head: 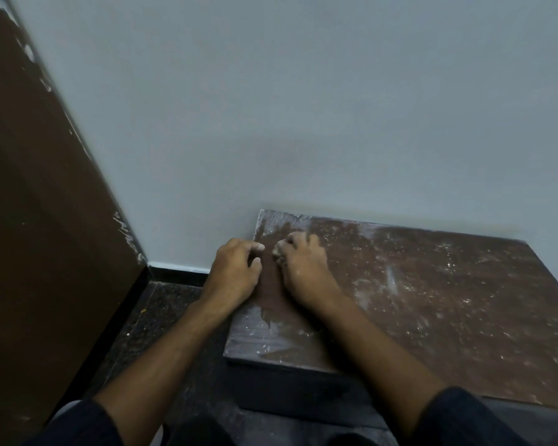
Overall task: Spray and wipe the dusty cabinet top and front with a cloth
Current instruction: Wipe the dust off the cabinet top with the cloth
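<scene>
1. Against the pale wall (303,107), the dusty cabinet top (432,300) is sitting low, at the right of a brown door (29,220).
2. Both hands are resting on its left part, near the back corner.
3. The left hand (234,268) is lying with loosely curled fingers, holding nothing.
4. The right hand (303,265) is curling its fingers; whether it is grasping a cloth, I cannot tell.
5. White dust is covering the surface at the right.

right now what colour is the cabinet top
Dark reddish-brown, streaked and speckled with whitish dust, on the cabinet top; the head view shows it best.
</scene>
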Action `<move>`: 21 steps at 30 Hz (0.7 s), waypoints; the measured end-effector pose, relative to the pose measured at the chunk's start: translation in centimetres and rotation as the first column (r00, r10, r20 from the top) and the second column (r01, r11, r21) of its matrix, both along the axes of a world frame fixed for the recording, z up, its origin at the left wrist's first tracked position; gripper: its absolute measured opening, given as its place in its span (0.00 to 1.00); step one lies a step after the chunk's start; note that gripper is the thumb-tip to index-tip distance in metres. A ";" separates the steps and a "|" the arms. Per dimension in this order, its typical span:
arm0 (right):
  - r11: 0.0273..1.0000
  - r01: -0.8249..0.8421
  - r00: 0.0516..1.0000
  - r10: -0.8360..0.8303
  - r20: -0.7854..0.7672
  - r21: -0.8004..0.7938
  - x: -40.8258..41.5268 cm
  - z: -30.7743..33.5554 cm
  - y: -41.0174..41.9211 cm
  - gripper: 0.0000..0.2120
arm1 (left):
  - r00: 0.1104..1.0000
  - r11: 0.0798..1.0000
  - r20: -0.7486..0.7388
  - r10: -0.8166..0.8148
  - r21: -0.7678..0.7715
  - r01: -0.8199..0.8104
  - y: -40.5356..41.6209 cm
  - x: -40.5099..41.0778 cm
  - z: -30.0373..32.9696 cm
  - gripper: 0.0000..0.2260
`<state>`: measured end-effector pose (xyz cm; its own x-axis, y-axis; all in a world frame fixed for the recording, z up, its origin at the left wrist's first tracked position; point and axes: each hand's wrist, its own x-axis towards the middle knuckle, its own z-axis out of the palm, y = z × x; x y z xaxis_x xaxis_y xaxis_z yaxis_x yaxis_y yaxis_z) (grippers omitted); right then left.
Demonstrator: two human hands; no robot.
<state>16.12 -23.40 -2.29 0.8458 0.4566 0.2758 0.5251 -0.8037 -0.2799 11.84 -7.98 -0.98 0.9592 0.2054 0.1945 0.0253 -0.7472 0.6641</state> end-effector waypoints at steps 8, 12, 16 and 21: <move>0.994 0.108 0.994 -0.108 -0.006 0.021 2.0 0.0 -0.4 0.15 | 0.999 0.997 0.005 0.044 -0.068 -0.044 0.7 -0.8 -0.6 0.12; 0.973 -0.222 0.975 0.222 0.007 0.062 -3.2 -0.3 -0.4 0.15 | 1.000 0.998 0.006 0.012 -0.066 -0.012 0.6 -0.5 -0.9 0.12; 0.996 0.017 1.000 -0.016 -0.011 0.085 -0.9 -0.4 -4.1 0.14 | 1.000 0.999 0.012 -0.025 -0.028 0.026 0.4 -0.7 -0.9 0.11; 0.994 -0.099 0.995 0.100 -0.017 0.049 -3.3 -0.4 -2.6 0.16 | 1.000 1.000 0.008 -0.009 -0.025 0.009 -0.2 -0.6 -0.3 0.11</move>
<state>12.80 -26.01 -2.69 0.8026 0.5251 0.2830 0.5955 -0.7333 -0.3280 11.25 -8.14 -1.29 0.9595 0.2014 0.1967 0.0133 -0.7303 0.6830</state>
